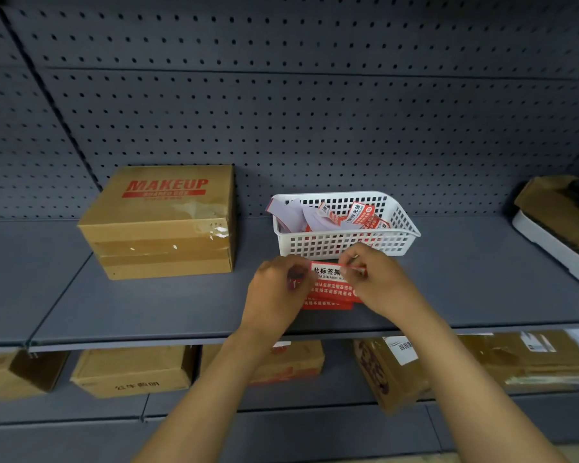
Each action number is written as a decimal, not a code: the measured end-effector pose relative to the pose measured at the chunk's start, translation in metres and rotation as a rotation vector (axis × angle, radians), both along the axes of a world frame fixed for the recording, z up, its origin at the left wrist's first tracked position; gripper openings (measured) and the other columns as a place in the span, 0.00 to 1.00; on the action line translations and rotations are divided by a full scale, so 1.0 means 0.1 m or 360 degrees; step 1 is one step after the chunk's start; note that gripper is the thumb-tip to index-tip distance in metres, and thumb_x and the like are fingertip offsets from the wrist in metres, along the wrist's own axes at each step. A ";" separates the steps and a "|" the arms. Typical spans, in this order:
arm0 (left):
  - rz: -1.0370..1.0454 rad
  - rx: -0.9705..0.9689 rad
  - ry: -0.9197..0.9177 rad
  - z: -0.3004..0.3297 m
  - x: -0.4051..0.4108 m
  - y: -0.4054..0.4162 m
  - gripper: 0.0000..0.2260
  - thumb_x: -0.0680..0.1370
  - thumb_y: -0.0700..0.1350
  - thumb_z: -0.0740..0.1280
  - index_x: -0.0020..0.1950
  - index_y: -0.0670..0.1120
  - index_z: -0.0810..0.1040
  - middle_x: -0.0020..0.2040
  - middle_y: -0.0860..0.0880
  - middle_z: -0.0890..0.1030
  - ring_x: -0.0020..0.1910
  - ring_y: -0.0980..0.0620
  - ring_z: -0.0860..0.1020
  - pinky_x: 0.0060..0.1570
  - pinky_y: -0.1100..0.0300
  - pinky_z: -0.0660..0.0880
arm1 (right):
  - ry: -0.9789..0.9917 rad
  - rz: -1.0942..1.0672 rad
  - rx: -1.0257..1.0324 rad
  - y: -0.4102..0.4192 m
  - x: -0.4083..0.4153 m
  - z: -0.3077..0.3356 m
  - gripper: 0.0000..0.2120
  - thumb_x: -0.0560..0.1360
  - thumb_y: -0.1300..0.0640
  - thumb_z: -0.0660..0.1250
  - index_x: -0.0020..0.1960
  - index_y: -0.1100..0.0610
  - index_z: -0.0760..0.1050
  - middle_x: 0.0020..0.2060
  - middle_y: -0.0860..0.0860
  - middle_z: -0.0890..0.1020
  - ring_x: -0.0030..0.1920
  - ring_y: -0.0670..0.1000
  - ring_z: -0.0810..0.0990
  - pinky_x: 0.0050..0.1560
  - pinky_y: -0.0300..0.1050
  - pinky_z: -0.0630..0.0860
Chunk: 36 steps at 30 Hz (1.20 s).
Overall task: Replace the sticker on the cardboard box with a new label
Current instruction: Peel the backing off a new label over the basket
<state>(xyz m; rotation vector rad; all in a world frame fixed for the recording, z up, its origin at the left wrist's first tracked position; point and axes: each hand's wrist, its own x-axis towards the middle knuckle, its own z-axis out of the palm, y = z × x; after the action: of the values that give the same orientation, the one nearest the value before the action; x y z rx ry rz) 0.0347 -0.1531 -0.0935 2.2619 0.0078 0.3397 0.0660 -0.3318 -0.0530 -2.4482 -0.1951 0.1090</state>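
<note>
Both forearms come in from 6 o'clock and meet over the shelf [114,305]. Left hand [276,289] pinches the left edge of a red label sheet [331,287]; right hand [378,282] pinches its top right corner, fingers closed narrow, apparently peeling a label off its backing. Can't tell how far it has lifted. Sheet's long axis runs 9-to-3, printed face up, just above the shelf surface. More red paper shows under it; can't tell if it's a second sheet.

White basket [348,243] sits just beyond the hands at 12 o'clock, holding crumpled red labels and white backing scraps.

Cardboard box [161,225] marked MAKEUP stands at about 10 o'clock from the hands, apart from them, long axis also 9-to-3. Left hand is the nearer one. No sticker readable on its top; only a glossy tape patch near the right front edge.

Judgement: old sticker looks gone already. Next move carries the label left and back to the box, so the left hand leads.
</note>
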 end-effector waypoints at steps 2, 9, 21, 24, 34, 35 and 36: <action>-0.0021 -0.0294 0.0041 0.15 -0.03 0.03 0.03 0.78 0.50 0.70 0.49 0.52 0.82 0.45 0.58 0.83 0.44 0.58 0.82 0.43 0.66 0.80 | -0.0046 -0.0024 0.0117 -0.01 -0.02 0.14 0.02 0.81 0.54 0.66 0.52 0.48 0.77 0.51 0.47 0.80 0.52 0.50 0.80 0.50 0.47 0.79; -0.0211 -0.1095 0.0191 0.67 -0.10 0.13 0.07 0.80 0.42 0.66 0.48 0.48 0.85 0.38 0.53 0.87 0.37 0.59 0.84 0.40 0.68 0.78 | -0.0234 0.0136 0.0278 0.02 -0.07 0.59 0.09 0.81 0.55 0.67 0.45 0.42 0.76 0.51 0.47 0.83 0.50 0.48 0.82 0.44 0.44 0.79; -0.0244 -0.1223 -0.0051 0.99 -0.19 0.25 0.05 0.78 0.41 0.70 0.47 0.45 0.86 0.40 0.48 0.86 0.36 0.55 0.82 0.42 0.59 0.81 | -0.1122 0.0112 0.0210 0.30 -0.28 0.91 0.04 0.73 0.51 0.75 0.46 0.48 0.81 0.45 0.44 0.78 0.51 0.46 0.73 0.55 0.40 0.69; -0.0261 -0.1285 -0.0101 1.03 -0.20 0.23 0.06 0.78 0.40 0.69 0.45 0.48 0.85 0.37 0.50 0.86 0.37 0.55 0.83 0.44 0.58 0.81 | -0.1013 0.0209 0.0422 0.38 -0.27 0.91 0.03 0.72 0.54 0.76 0.44 0.49 0.83 0.40 0.41 0.81 0.40 0.43 0.80 0.43 0.30 0.73; -0.0335 -0.1469 -0.0105 1.19 -0.23 0.27 0.06 0.78 0.38 0.67 0.48 0.43 0.85 0.41 0.43 0.87 0.42 0.50 0.86 0.42 0.62 0.80 | -0.1085 0.0295 0.0624 0.45 -0.29 0.92 0.05 0.75 0.56 0.74 0.50 0.50 0.87 0.40 0.44 0.87 0.42 0.44 0.85 0.43 0.32 0.78; -0.0332 -0.1487 -0.0092 1.19 -0.22 0.28 0.07 0.78 0.38 0.67 0.49 0.42 0.85 0.42 0.42 0.87 0.42 0.49 0.86 0.42 0.63 0.80 | -0.1067 0.0294 0.0650 0.45 -0.29 0.92 0.05 0.76 0.56 0.73 0.50 0.50 0.87 0.40 0.44 0.87 0.43 0.43 0.85 0.44 0.33 0.78; -0.0331 -0.1497 -0.0085 1.20 -0.22 0.29 0.06 0.78 0.38 0.67 0.49 0.41 0.85 0.42 0.41 0.87 0.42 0.48 0.86 0.42 0.63 0.80 | -0.1057 0.0295 0.0664 0.46 -0.29 0.92 0.05 0.75 0.56 0.73 0.50 0.50 0.87 0.41 0.43 0.87 0.43 0.43 0.85 0.44 0.34 0.79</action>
<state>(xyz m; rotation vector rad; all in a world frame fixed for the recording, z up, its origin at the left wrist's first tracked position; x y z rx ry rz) 0.0124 -0.1242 0.0266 1.3073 -0.0795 0.2156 0.0366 -0.2862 0.0388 -1.9646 -0.6617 -0.6116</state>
